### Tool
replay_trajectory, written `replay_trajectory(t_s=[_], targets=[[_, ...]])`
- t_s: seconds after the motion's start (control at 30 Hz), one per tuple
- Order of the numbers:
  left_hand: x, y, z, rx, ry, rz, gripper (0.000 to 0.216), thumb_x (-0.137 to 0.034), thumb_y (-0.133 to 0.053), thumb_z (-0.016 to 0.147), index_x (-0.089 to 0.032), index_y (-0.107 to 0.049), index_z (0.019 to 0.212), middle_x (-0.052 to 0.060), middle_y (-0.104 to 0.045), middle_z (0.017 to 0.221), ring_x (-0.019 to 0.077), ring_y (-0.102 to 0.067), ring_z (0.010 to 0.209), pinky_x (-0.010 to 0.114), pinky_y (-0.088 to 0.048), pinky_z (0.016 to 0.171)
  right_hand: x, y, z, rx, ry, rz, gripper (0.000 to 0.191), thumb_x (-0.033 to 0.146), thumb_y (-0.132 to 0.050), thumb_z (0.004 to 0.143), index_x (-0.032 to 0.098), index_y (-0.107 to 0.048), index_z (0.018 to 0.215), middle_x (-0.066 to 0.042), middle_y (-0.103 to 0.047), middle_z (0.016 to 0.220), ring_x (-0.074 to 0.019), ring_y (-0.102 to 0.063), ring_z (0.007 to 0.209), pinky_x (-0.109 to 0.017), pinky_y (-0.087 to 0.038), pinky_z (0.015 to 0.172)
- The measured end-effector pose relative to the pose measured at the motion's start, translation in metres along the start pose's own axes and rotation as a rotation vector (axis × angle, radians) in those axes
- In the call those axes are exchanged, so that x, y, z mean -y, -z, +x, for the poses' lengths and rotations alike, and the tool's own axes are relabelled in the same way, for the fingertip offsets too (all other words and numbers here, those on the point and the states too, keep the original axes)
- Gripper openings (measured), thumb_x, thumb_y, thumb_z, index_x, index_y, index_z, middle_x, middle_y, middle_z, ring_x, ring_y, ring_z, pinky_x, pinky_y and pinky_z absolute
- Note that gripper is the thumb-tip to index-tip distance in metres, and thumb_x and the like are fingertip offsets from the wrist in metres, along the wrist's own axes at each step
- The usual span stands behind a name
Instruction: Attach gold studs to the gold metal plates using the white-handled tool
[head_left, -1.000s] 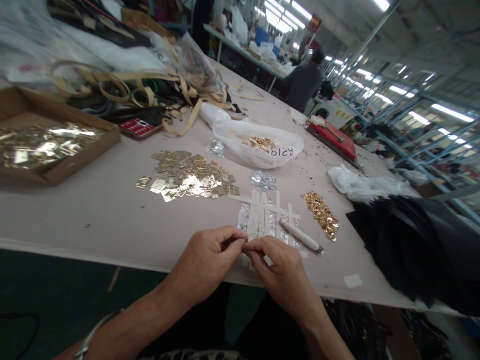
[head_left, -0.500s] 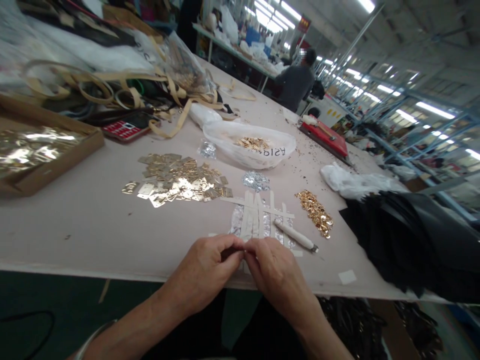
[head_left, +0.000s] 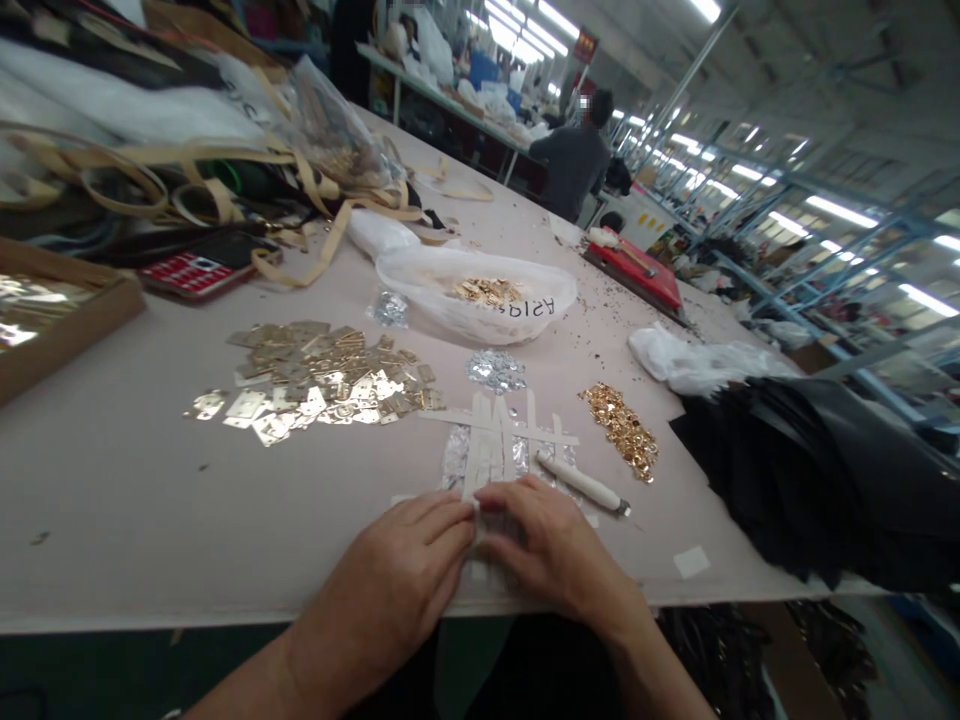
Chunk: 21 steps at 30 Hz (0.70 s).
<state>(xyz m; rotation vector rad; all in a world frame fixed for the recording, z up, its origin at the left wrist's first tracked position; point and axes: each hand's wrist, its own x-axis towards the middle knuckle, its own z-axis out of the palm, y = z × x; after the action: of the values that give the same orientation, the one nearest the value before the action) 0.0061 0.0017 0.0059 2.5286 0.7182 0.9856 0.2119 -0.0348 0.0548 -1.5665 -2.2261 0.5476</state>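
At the table's near edge, my left hand (head_left: 397,565) has its fingers pressed together; what they pinch, if anything, is too small to make out. Thumb and forefinger of my right hand (head_left: 555,545) are apart with nothing visible between them, close beside the left fingertips. Both hands rest over pale tape strips (head_left: 480,440) stuck across a clear plastic sheet (head_left: 454,455). An awl-like tool with a white wrapped handle (head_left: 585,482) lies just beyond my right hand. Small silver pieces (head_left: 495,370) are heaped behind the strips.
Flat gold plates (head_left: 322,385) are piled left, and small gold pieces (head_left: 621,430) right. A white plastic bag (head_left: 480,318) of gold parts stands behind. Black sheets (head_left: 810,480) are stacked at right; a cardboard box (head_left: 82,330) sits at left. A person (head_left: 574,155) is farther back.
My fingertips, which met in front of me, have come apart; the right thumb and forefinger have spread. My left hand has turned over toward the table. The view has shifted slightly.
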Motion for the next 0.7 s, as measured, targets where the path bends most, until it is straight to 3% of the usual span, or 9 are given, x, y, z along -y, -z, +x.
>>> replay_trajectory(t_s=[0.1,0.23,0.43,0.7], targets=[[-0.002,-0.002,-0.005,-0.049,-0.067,0.119,0.028,-0.012,-0.045,0.099,-0.016,-0.07,0.109,0.007,-0.075,0.116,0.0239,-0.069,0.109,0.04,-0.058,0.094,-0.017,0.021,0.014,-0.1,-0.212,0.104,0.028,0.017,-0.068,0.086,0.022,-0.067,0.114,-0.002,-0.076,0.098,-0.0167,-0.07,0.086,-0.031,-0.055,0.081],[-0.002,-0.002,-0.004,-0.083,-0.073,0.182,0.027,-0.014,-0.044,0.1,-0.015,-0.071,0.105,0.009,-0.074,0.113,0.0242,-0.069,0.105,0.039,-0.057,0.092,-0.049,0.038,0.053,-0.217,-0.436,0.036,0.028,0.013,-0.061,0.085,0.019,-0.07,0.111,-0.003,-0.077,0.092,-0.0153,-0.07,0.079,-0.031,-0.053,0.077],[-0.002,-0.002,-0.004,-0.116,-0.059,0.202,0.031,-0.016,-0.041,0.102,-0.016,-0.072,0.104,0.008,-0.073,0.109,0.0229,-0.068,0.103,0.038,-0.057,0.093,-0.075,0.041,0.099,-0.038,-0.486,-0.042,0.033,0.012,-0.065,0.079,0.018,-0.071,0.11,-0.004,-0.077,0.091,-0.0155,-0.069,0.076,-0.027,-0.051,0.07],[0.001,-0.009,-0.017,-0.085,-0.069,0.187,0.029,-0.017,-0.046,0.1,-0.016,-0.072,0.109,0.01,-0.072,0.121,0.0257,-0.065,0.116,0.04,-0.056,0.099,-0.078,0.044,0.119,0.111,-0.388,-0.114,0.035,0.004,-0.061,0.071,0.02,-0.074,0.099,0.001,-0.074,0.074,-0.014,-0.063,0.065,-0.025,-0.043,0.062]])
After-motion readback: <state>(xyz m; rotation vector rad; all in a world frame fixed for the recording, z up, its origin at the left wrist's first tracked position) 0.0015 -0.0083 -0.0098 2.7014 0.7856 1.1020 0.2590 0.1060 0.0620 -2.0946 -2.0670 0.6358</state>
